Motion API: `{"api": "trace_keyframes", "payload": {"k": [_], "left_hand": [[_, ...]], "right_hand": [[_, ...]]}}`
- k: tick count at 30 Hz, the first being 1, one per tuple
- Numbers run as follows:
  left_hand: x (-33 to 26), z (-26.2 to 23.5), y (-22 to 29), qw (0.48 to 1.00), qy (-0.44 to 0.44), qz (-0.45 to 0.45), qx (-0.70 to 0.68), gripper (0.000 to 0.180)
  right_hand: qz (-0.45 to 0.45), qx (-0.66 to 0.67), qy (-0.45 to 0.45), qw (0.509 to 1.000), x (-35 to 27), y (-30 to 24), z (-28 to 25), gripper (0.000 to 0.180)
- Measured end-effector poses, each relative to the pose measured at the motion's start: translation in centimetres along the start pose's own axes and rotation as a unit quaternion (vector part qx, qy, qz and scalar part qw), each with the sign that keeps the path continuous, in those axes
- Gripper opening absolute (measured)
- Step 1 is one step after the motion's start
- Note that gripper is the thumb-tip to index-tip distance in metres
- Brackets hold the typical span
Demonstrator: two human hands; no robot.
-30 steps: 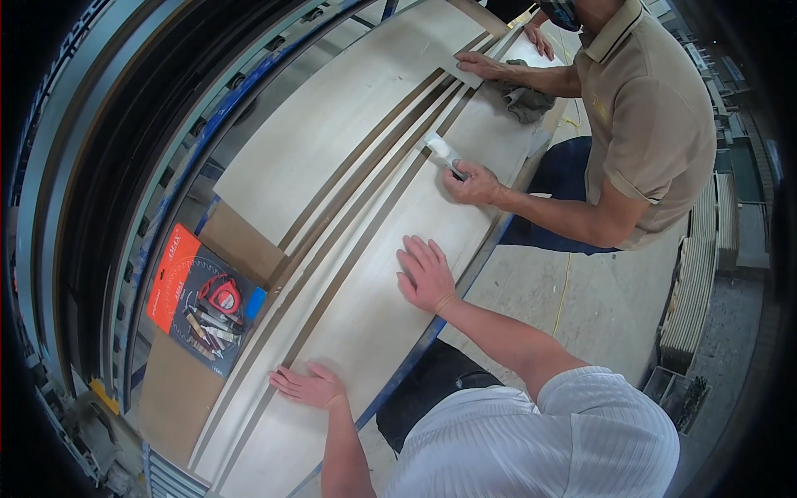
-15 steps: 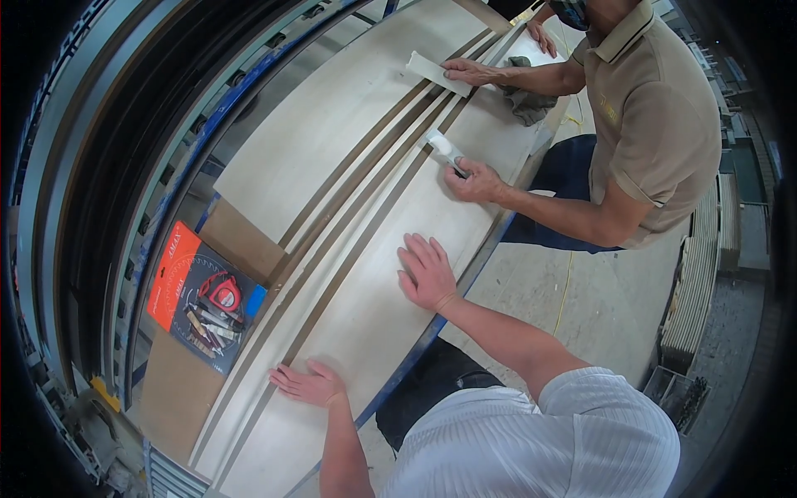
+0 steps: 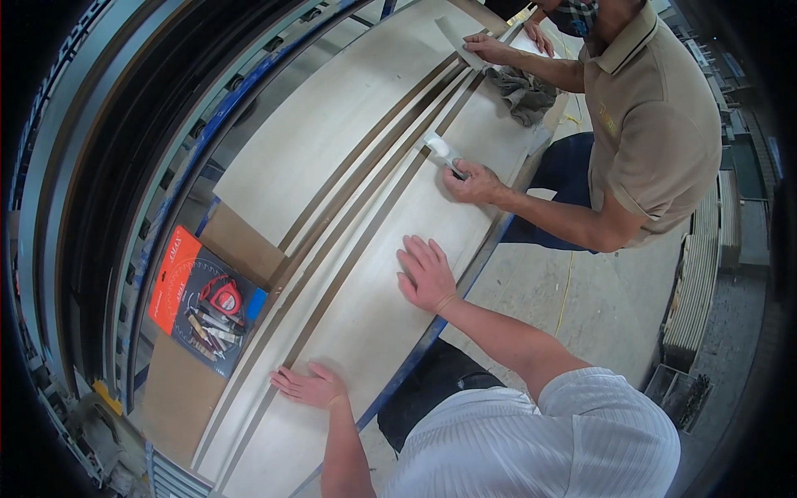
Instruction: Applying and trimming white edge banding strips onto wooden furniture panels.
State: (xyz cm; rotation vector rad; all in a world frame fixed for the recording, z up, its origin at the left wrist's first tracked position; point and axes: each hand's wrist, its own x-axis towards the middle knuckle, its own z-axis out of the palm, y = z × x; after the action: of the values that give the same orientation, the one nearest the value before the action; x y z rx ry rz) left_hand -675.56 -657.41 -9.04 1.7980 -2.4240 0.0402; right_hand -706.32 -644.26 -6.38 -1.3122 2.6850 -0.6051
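Observation:
My left hand lies flat on the pale long panel, its fingertips by a brown strip along the surface. Farther along the same panel, my right hand rests palm down with fingers spread. Neither hand holds anything. Beyond it, a co-worker's near hand grips a small white-ended flat tool, perhaps a scraper. The co-worker's other hand holds a pale flat plate over the strips; its exact kind is unclear.
A grey cloth lies near the co-worker's arm. To the left, an orange and dark blade package carries a red tape measure and several small knives or pens. A blue-edged metal rack stands beyond. Stacked panels are at right.
The co-worker's far hand has slid away along the strips with the flat plate, which has turned. The near hand with the small tool has barely shifted. My own hands stay in place.

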Motion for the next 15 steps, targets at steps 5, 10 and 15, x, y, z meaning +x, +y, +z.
{"api": "trace_keyframes", "payload": {"k": [5, 10, 15], "left_hand": [[0.0, -0.02, -0.07, 1.0, -0.001, 0.003, 0.001, 0.066], [-0.01, -0.02, 0.1, 1.0, -0.007, 0.003, 0.003, 0.067], [-0.06, 0.17, -0.13, 1.0, -0.005, 0.0, 0.0, 0.068]], "right_hand": [[0.004, -0.005, -0.008, 1.0, 0.06, -0.13, -0.11, 0.045], [0.007, -0.006, -0.012, 1.0, -0.06, 0.0, -0.11, 0.045], [0.007, -0.002, -0.007, 1.0, -0.03, -0.02, 0.09, 0.045]]}}
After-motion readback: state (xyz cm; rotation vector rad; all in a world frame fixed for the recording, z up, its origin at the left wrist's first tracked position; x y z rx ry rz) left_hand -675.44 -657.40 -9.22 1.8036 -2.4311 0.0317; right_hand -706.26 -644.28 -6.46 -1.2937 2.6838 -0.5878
